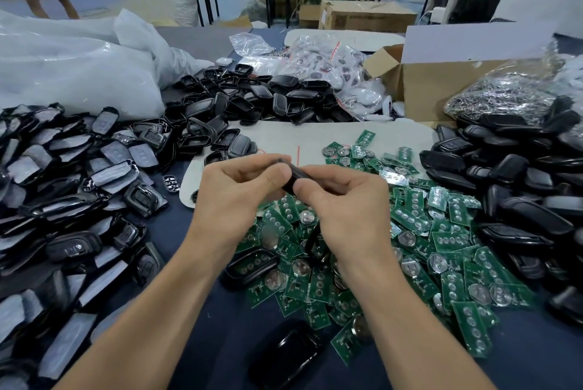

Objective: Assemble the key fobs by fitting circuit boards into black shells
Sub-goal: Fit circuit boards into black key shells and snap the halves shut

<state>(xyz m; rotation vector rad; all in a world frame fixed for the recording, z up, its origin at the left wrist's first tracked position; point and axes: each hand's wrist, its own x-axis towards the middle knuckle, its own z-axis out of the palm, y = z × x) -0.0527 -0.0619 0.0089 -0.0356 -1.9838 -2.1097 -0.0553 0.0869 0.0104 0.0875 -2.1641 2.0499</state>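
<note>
Black shell [291, 172] clamped betw. our two hands, held above board pile, mid-frame. L hand [233, 197]: thumb + fingers curled round shell's left end. R hand [344, 200]: fingers pinch its right end. Shell mostly hidden, so we can't tell if board sits inside. Green circuit boards [441, 232] heaped on dk blue table [202, 310], under + right of our hands. More shells piled behind [268, 96] + at right [520, 194]. Film-covered fob parts [63, 184] heaped at left.
</note>
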